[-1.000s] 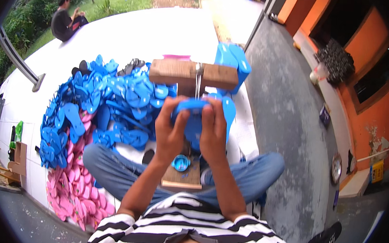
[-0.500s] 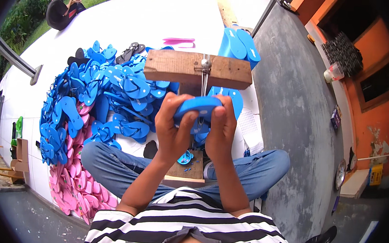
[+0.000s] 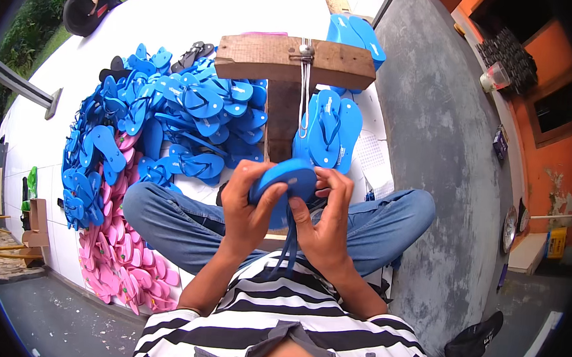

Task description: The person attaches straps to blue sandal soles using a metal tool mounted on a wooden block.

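Observation:
Close to my lap, a blue flip-flop (image 3: 289,177) is held bent between my hands. My left hand (image 3: 244,205) is closed round its left side, the thumb across the sole. My right hand (image 3: 326,221) pinches at the right edge, where thumb and fingers meet. A dark blue strap (image 3: 286,248) dangles below the sole, beside my right thumb. Beyond my hands stands a wooden T-shaped stand (image 3: 258,58), with a long thin metal loop (image 3: 306,100) hanging from the ball-shaped fitting on its crossbar.
Heaped blue flip-flops (image 3: 198,103) and pink ones (image 3: 124,260) cover the floor at left. More blue flip-flops (image 3: 329,132) lie right of the stand's post, beside a white printed sheet (image 3: 372,161). A person (image 3: 82,8) sits far left. My crossed legs (image 3: 389,225) flank the work.
The flip-flop has come down and away from the metal loop, toward my body. A strap now hangs below it. My right hand has shifted from gripping the end to pinching the edge.

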### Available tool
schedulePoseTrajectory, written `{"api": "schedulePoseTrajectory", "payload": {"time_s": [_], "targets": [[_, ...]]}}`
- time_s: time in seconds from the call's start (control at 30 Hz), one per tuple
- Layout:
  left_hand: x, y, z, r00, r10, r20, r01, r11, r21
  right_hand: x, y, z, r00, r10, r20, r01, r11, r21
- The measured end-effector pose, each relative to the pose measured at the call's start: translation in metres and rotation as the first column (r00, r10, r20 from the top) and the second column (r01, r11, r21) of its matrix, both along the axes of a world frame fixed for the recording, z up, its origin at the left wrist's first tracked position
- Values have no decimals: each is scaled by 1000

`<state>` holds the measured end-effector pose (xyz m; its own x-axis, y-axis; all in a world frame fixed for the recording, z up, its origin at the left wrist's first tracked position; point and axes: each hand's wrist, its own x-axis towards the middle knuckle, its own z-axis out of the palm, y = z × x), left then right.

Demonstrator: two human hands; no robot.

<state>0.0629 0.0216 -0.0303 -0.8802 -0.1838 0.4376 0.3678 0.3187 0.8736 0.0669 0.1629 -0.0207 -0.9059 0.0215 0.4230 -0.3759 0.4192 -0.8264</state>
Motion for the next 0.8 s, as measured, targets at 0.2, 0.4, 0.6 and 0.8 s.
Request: {"api": "schedulePoseTrajectory", "payload": {"time_s": [0.2,0.4,0.6,0.8], "targets": [[-19,1,12,1000,-13,10,12,995,100,-7,0,-18,996,84,-28,-74,963,257],[-27,-5,3,991,-123,-57,119,991,-65,-10,-4,-22,749,551,368,-170,696,-697],[-44,-13,-4,972,-38,-230,-13,976,-217,-6,-12,-24,683,606,408,-126,648,-751],[-36,-30,-9,995,20,-100,12,952,305,-6,-21,-57,454,867,206,18,222,-975]]}}
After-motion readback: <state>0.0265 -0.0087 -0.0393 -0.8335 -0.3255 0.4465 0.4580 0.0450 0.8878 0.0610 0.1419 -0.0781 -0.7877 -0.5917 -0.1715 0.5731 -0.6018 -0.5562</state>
